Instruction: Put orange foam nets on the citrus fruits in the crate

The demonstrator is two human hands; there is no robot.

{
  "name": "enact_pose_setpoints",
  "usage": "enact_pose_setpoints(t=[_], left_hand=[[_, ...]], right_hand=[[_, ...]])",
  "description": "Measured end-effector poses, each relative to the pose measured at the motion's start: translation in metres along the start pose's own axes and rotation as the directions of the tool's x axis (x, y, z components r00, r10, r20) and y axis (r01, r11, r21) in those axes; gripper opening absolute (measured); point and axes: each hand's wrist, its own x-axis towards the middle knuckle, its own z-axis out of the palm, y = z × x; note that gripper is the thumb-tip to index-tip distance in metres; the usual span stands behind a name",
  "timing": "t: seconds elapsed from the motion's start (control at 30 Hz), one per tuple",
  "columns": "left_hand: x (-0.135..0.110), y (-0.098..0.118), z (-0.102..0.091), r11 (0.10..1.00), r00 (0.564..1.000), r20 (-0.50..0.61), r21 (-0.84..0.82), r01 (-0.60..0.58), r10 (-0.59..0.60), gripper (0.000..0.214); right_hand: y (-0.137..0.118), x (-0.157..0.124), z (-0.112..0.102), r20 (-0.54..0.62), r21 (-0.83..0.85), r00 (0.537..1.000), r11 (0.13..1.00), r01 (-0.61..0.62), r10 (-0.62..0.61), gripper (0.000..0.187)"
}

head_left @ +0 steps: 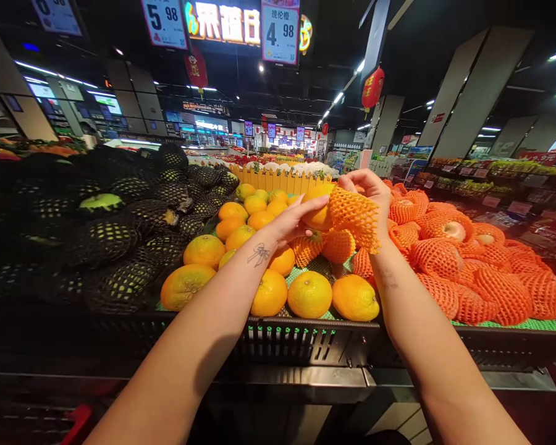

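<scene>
My left hand (294,224) cups an orange (319,213) from below and the side, fingers wrapped round it. My right hand (368,188) grips an orange foam net sleeve (354,217) that sits part way over that orange. Both hands are raised above a pile of bare oranges (309,294) on the fruit stand. More oranges in foam nets (491,281) lie to the right of my hands.
Dark fruit in black nets (120,235) fills the left bin. The stand's black front rail (306,340) runs across below my arms. A yellow picket divider (282,180) stands behind the oranges. Price signs (280,32) hang overhead. Shelves line the right aisle.
</scene>
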Motion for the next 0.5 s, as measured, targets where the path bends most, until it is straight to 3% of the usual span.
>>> enact_pose_setpoints(t=[0.13,0.3,0.5], left_hand=[[0.004,-0.001,-0.003,0.992,0.999,-0.042,-0.128,0.006,-0.012,0.049],[0.006,0.003,-0.002,0.952,0.975,-0.209,-0.276,-0.132,0.075,0.049],[0.007,0.0,0.003,0.937,0.966,-0.23,-0.294,-0.188,0.121,0.062]], right_hand=[[0.007,0.005,0.001,-0.009,0.105,0.999,0.993,-0.046,0.047,0.042],[0.01,0.001,0.01,0.036,0.069,0.995,0.993,-0.1,0.098,0.051],[0.0,-0.01,0.017,0.153,0.074,0.981,0.992,0.106,-0.116,0.048]])
